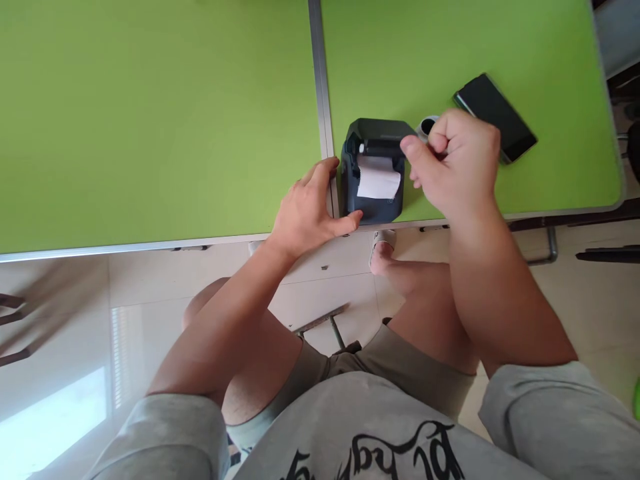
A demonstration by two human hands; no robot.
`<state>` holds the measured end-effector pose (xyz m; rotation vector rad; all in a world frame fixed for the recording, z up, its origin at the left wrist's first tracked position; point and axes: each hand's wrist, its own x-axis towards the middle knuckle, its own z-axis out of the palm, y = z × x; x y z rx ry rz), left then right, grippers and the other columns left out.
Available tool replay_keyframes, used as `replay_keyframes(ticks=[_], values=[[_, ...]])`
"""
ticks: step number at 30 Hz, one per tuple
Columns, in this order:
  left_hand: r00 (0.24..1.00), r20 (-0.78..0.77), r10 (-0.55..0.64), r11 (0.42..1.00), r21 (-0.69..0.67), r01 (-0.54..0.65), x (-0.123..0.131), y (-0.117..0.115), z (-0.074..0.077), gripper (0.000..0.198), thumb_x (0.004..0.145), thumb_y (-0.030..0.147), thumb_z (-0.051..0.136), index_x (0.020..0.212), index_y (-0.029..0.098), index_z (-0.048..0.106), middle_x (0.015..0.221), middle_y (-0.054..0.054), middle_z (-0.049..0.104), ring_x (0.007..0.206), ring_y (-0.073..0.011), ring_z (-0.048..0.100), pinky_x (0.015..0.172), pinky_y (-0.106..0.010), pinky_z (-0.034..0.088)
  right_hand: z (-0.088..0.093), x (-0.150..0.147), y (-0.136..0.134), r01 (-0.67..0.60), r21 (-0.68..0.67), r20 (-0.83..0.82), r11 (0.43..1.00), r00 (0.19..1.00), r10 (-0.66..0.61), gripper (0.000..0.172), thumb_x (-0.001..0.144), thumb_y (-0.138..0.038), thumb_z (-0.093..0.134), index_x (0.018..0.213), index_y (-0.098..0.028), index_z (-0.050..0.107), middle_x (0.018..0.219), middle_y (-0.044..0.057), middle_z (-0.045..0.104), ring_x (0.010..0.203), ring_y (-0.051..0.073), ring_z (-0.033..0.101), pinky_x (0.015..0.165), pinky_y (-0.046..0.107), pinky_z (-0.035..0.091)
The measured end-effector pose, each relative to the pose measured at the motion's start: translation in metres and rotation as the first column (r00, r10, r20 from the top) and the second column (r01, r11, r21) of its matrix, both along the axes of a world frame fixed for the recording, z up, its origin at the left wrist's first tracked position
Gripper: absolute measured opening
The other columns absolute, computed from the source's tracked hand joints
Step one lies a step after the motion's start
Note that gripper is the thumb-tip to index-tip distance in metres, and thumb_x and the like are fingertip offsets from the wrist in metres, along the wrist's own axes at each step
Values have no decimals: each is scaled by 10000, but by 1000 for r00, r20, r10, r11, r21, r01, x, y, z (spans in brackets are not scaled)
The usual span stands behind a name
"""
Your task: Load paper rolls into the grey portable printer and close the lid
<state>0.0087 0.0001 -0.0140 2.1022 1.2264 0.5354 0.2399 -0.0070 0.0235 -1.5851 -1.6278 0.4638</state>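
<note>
A small dark label or receipt printer sits near the front edge of the green table, a strip of white paper lying over its top. My left hand holds it from the left, fingers against its side and thumb at the front corner. A black rod with a white tip lies across the printer's upper part. My right hand is closed at the rod's right end, thumb along it; the other fingers are curled and partly hidden. Just behind that hand shows a white roll with a dark centre, partly covered.
A dark phone lies on the green table, right of my right hand. A metal seam strip runs across the table just left of the printer. Below the front edge are my legs, a metal bar and the tiled floor.
</note>
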Motion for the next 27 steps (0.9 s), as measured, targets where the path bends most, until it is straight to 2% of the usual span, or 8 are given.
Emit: replay_keyframes(ticks=[3, 7, 11, 15, 21, 23, 25, 27], values=[[1000, -12, -12, 1000, 20, 13, 1, 1, 1, 895, 779, 645, 657, 1485, 121, 488, 1531, -169, 597, 1340, -351, 635, 1150, -485, 522, 12, -9, 5, 79, 75, 34, 994, 996, -82, 443, 927, -329, 699, 673, -281, 338, 488, -58, 470, 556, 186, 682, 472, 309, 335], [999, -37, -37, 998, 54, 39, 3, -1, 3, 890, 807, 634, 638, 1480, 67, 508, 1538, -191, 584, 1371, -353, 610, 1184, -476, 492, 14, -9, 10, -9, 61, 155, 998, 988, -1, 331, 863, -255, 737, 698, -269, 450, 652, -23, 671, 597, 184, 687, 583, 340, 468], [998, -58, -39, 997, 68, 43, 3, -3, 4, 886, 821, 625, 646, 1498, 71, 499, 1545, -186, 579, 1373, -352, 608, 1184, -473, 489, 11, -1, 21, -141, -136, 397, 981, 899, 184, 146, 794, -254, 791, 812, -292, 651, 825, -9, 772, 712, 230, 687, 685, 397, 522], [997, -69, -42, 997, 69, 46, 2, -4, 4, 844, 830, 614, 651, 1490, 109, 505, 1568, -166, 566, 1377, -348, 604, 1185, -472, 490, 12, 1, 44, -269, -330, 419, 905, 817, 396, 198, 740, -277, 840, 886, -343, 723, 876, -24, 785, 787, 252, 692, 639, 382, 502], [993, -101, -52, 997, 50, 58, 4, -3, 5, 876, 838, 603, 660, 1515, 78, 482, 1585, -185, 543, 1415, -356, 578, 1203, -466, 473, 49, -12, 49, -181, -506, 464, 843, 767, 443, 336, 662, -192, 833, 952, -329, 733, 965, -12, 794, 840, 243, 684, 746, 401, 514], [993, -101, -53, 997, 54, 58, 4, -3, 5, 872, 842, 604, 656, 1517, 81, 480, 1584, -183, 544, 1419, -356, 574, 1207, -467, 469, 61, -3, 34, -175, -443, 390, 879, 845, 365, 374, 659, -208, 791, 1009, -322, 728, 1051, -3, 791, 760, 193, 657, 759, 403, 507], [994, -95, -56, 996, 62, 62, 4, -4, 5, 853, 848, 603, 647, 1513, 95, 481, 1585, -177, 545, 1420, -356, 573, 1204, -479, 471, 58, 17, 17, -111, -145, 66, 983, 990, 122, 423, 646, -256, 747, 1057, -325, 675, 1008, -2, 762, 629, 138, 578, 604, 335, 462], [995, -87, -57, 996, 65, 63, 4, -4, 5, 835, 852, 600, 638, 1508, 106, 484, 1586, -177, 543, 1415, -360, 575, 1195, -492, 477, 39, 47, 5, 74, 85, -283, 994, 958, -47, 368, 577, -297, 641, 943, -324, 614, 780, -22, 638, 497, 122, 435, 433, 289, 267]])
